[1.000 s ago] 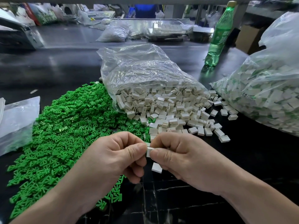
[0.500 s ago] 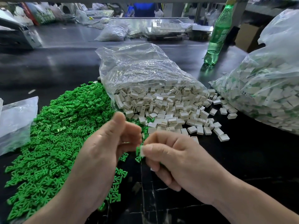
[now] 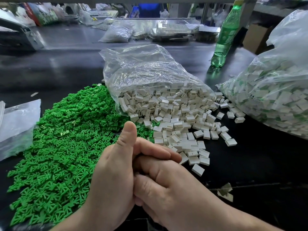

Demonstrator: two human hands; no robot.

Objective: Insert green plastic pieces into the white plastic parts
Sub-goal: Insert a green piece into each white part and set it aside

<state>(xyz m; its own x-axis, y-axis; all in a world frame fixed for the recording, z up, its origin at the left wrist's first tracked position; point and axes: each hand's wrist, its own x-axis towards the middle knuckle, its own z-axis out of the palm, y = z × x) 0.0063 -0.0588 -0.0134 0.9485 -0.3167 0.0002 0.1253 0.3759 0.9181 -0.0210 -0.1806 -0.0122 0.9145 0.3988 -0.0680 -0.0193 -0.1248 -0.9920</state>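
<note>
**Hands pressed together in front of the two piles**

Left hand (image 3: pixel 111 172) and right hand (image 3: pixel 168 190) are touching low in the middle, over the black table (image 3: pixel 260 165). Left thumb sticks straight up; its fingers (image 3: pixel 155 150) lie nearly straight across the top of the right hand's fingers. Right fingers point left and tuck in against the left palm, so the tips are hidden. Cannot tell if any piece is between the hands; none shows.

Green plastic pieces (image 3: pixel 63 147) are a wide loose heap on the table, left of the hands and partly under the left wrist. White plastic parts (image 3: pixel 175 117) spill out of a clear bag (image 3: pixel 146 69) lying on its side just beyond the hands, the heap touching the green one at its left edge. A few loose white parts lie just right of the fingertips.

Far right is a second clear bag (image 3: pixel 275 97), full of white parts with green showing inside. A green bottle (image 3: pixel 226 34) stands upright behind it. A flat plastic bag (image 3: pixel 18 124) lies at the left edge, beside the green heap.
</note>
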